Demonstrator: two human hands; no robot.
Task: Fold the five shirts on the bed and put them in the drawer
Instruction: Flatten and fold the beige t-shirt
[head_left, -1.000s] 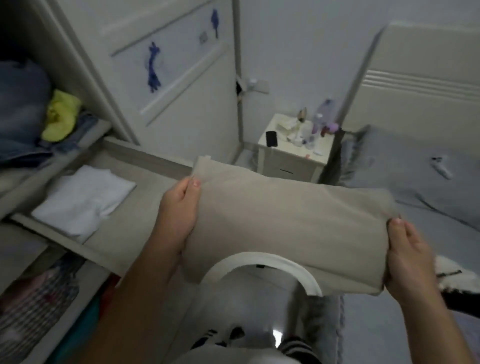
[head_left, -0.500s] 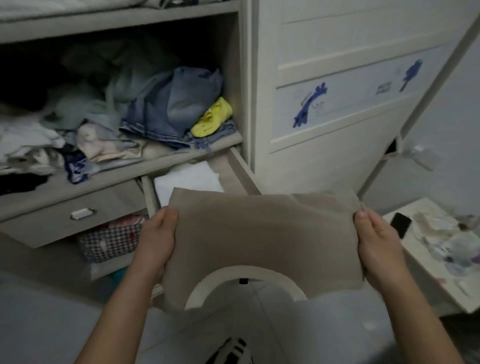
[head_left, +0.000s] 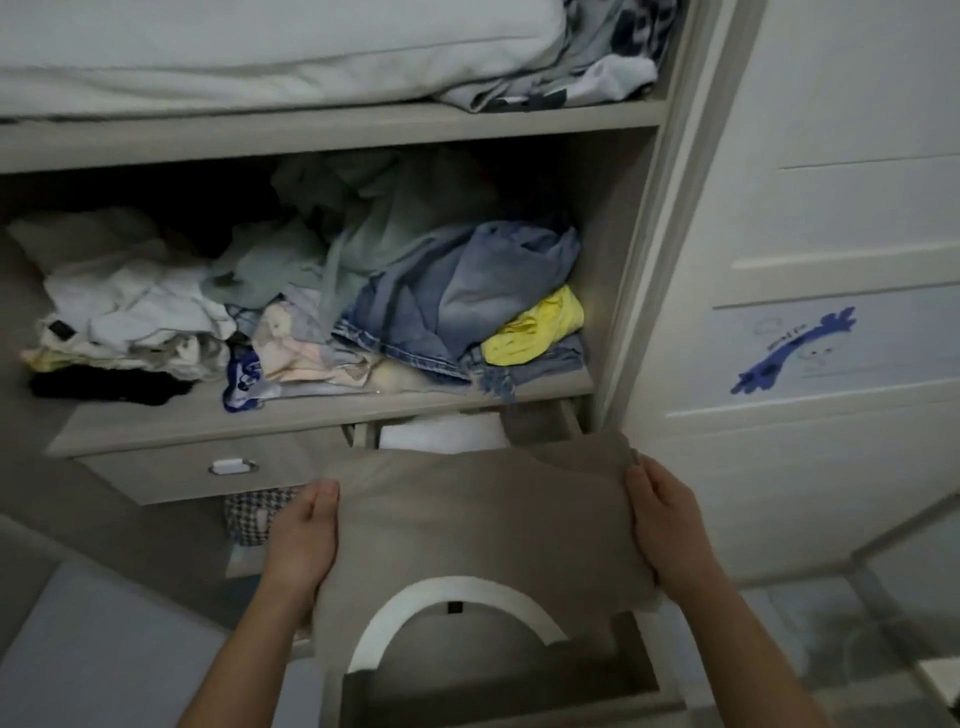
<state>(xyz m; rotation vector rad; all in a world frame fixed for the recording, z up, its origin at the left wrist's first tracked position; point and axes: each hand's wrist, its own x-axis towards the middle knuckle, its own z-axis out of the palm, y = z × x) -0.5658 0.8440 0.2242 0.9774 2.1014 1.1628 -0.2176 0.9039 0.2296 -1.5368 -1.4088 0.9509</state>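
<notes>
Here the left hand (head_left: 304, 540) grips the left edge of a folded beige shirt (head_left: 483, 525), thumb lying on top of the cloth and the fingers tucked out of sight beneath it, while the right hand (head_left: 662, 525) pinches the right edge the same way, thumb above and fingers hidden under the fabric. The shirt is held flat and level between them, its white ribbed collar (head_left: 457, 603) arching at the near edge, and it hangs over the open drawer (head_left: 644, 660) whose front wall and right corner show just below. Whether the cloth already touches the drawer's floor cannot be told. Beyond the shirt's far edge a folded white garment (head_left: 441, 434) lies further back in the same drawer. To the left is a closed drawer front with a small metal handle (head_left: 232, 466), and beneath it a checked fabric item (head_left: 254, 514) peeks out. Above, a shelf (head_left: 291, 408) carries a rumpled heap: faded denim jeans (head_left: 457, 306), a yellow garment (head_left: 535, 327), pale green cloth (head_left: 332, 244), white clothes (head_left: 130, 301) and something black (head_left: 104, 384). The top shelf holds pale bedding (head_left: 260, 52). To the right stands a white wardrobe door (head_left: 831, 208) with a blue sticker (head_left: 789, 351).
</notes>
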